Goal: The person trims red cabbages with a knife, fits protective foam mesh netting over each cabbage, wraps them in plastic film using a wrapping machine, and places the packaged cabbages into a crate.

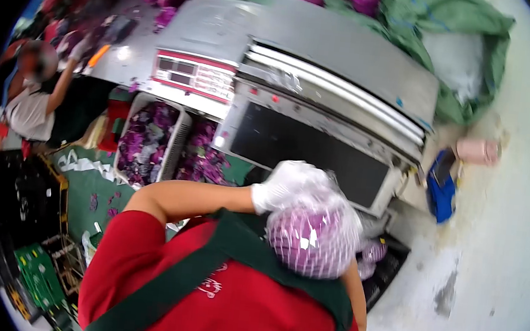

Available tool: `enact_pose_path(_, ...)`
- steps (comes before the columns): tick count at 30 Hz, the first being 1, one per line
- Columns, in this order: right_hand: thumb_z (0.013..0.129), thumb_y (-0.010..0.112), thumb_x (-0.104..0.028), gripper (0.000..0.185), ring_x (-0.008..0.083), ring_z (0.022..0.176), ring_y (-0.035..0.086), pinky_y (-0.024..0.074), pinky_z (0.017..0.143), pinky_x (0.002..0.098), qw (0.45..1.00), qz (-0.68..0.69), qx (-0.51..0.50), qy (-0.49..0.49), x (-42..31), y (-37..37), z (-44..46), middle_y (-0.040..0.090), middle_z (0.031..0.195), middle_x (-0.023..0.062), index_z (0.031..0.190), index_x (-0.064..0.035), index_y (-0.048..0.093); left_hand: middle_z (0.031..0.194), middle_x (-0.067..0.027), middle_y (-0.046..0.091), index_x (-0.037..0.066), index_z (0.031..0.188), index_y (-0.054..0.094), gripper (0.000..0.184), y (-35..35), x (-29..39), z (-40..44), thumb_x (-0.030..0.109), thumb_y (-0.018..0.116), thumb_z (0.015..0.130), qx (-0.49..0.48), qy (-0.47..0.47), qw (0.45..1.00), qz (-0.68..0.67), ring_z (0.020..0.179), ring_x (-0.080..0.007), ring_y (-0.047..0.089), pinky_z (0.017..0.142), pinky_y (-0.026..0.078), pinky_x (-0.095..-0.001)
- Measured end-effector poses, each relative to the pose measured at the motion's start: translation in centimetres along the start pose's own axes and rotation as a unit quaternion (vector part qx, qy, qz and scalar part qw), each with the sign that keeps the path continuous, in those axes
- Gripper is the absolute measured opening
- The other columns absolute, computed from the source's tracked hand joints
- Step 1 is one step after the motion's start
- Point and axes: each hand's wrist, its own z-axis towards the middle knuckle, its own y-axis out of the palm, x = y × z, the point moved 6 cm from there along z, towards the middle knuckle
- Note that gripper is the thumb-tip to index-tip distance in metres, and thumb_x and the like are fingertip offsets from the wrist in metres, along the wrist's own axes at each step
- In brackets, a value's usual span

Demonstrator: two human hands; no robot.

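A purple cabbage (309, 238), covered in clear film and a white net pattern, is held up in front of my chest. My left hand (292, 184), in a white glove, closes on the film at the cabbage's upper left. My right forearm (357, 295) rises behind the cabbage, which hides my right hand and its fingers. Just beyond is the wrapping machine (315, 151), with a dark flat plate and a row of buttons. A scale (195, 75) with a red-edged panel adjoins it on the left.
A white crate (177, 146) of purple leaves stands below the scale. Wrapped cabbages (372, 251) lie in a black crate at lower right. Loose cabbages (363, 0) rest on green sacking behind the machine. A co-worker (32, 109) works at the left. A white wall (501, 255) bounds the right.
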Motion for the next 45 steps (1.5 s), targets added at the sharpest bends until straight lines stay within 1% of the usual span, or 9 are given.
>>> enact_pose_path(3,0.102,0.035,-0.025,0.041,0.0187,0.12,0.051,0.0402,0.103,0.0328,0.998,-0.044,-0.023,-0.027,1.0,0.8,-1.1,0.05,0.134,0.0123,0.134,-0.0006,0.046,0.102,-0.0063,0.062,0.014,0.089,0.063,0.012,-4.0,5.4,5.2,0.025,0.062,0.084,-0.037,0.134,0.982,-0.13,0.094,-0.0261,0.058,0.083,0.044,-0.0362)
enact_pose_path(6,0.102,0.037,-0.026,0.042,0.0189,0.121,0.05,0.0398,0.103,0.033,0.995,-0.075,-0.043,-0.053,1.5,1.7,-1.9,0.05,0.134,0.0122,0.134,-0.0006,0.045,0.11,-0.0056,0.058,0.005,0.102,0.057,0.018,-0.4,5.5,2.9,0.021,0.057,0.094,-0.261,-0.156,0.758,-0.577,0.105,-0.0158,0.053,0.095,0.042,-0.0324)
enact_pose_path(9,0.102,0.038,-0.026,0.043,0.0192,0.121,0.05,0.0394,0.104,0.0332,0.988,-0.103,-0.066,-0.09,1.6,2.8,-2.8,0.05,0.134,0.0121,0.135,-0.0005,0.045,0.105,-0.0035,0.058,0.003,0.105,0.058,0.023,1.7,4.8,0.4,0.024,0.058,0.096,-0.262,-0.263,0.654,-0.659,0.103,-0.0102,0.053,0.094,0.042,-0.0283)
enact_pose_path(21,0.093,0.051,-0.045,0.062,0.0223,0.129,0.043,0.0291,0.112,0.036,0.894,0.132,-0.101,-0.416,1.2,-0.6,-14.3,0.046,0.138,0.0132,0.137,-0.0026,0.043,0.107,-0.0127,0.061,0.006,0.116,0.052,0.021,9.7,4.9,-4.7,0.009,0.052,0.095,-0.235,-0.555,0.608,-0.517,0.095,-0.0214,0.063,0.085,0.054,-0.036)
enact_pose_path(25,0.096,0.048,-0.042,0.051,0.0215,0.115,0.055,0.0414,0.104,0.0383,0.795,0.493,-0.119,-0.333,10.5,-9.0,-11.4,0.056,0.127,0.0108,0.13,-0.003,0.05,0.097,-0.0045,0.055,0.009,0.12,0.051,0.03,17.7,8.3,-4.2,0.001,0.052,0.091,-0.178,-0.507,0.767,-0.351,0.084,-0.0132,0.057,0.078,0.05,-0.0288)
enact_pose_path(30,0.094,0.044,-0.05,0.054,0.0258,0.113,0.057,0.0455,0.099,0.045,0.655,0.683,0.061,-0.317,23.2,-22.0,-13.1,0.058,0.125,0.0111,0.126,-0.0068,0.054,0.101,-0.001,0.059,0.011,0.118,0.056,0.025,23.7,8.6,-7.1,0.019,0.056,0.094,-0.369,-0.522,0.736,-0.222,0.089,-0.0111,0.056,0.081,0.045,-0.0259)
enact_pose_path(38,0.09,0.038,-0.054,0.063,0.033,0.121,0.051,0.0398,0.103,0.0523,0.567,0.724,0.122,-0.374,38.2,-34.4,-5.4,0.053,0.132,0.0126,0.132,-0.0082,0.049,0.092,-0.0038,0.062,0.01,0.115,0.058,0.024,22.7,5.5,-10.1,0.023,0.056,0.095,-0.343,-0.618,0.676,-0.207,0.083,-0.0142,0.059,0.077,0.049,-0.0287)
enact_pose_path(41,0.09,0.041,-0.056,0.056,0.0315,0.115,0.053,0.0413,0.099,0.0484,0.52,0.724,0.35,-0.289,41.8,-36.9,0.8,0.057,0.128,0.0088,0.121,-0.0121,0.058,0.094,-0.0048,0.062,0.01,0.116,0.057,0.027,22.0,5.5,-10.8,0.025,0.056,0.095,-0.323,-0.64,0.665,-0.209,0.085,-0.0154,0.059,0.081,0.049,-0.0308)
enact_pose_path(45,0.082,0.059,-0.027,0.031,0.0237,0.091,0.059,0.047,0.083,0.0377,0.512,0.625,0.532,-0.251,42.6,-38.0,-1.1,0.064,0.097,0.0067,0.103,-0.0058,0.066,0.103,-0.0083,0.059,0.007,0.121,0.054,0.033,20.5,6.4,-10.3,0.028,0.056,0.095,-0.284,-0.628,0.691,-0.216,0.096,-0.0184,0.058,0.089,0.048,-0.0323)
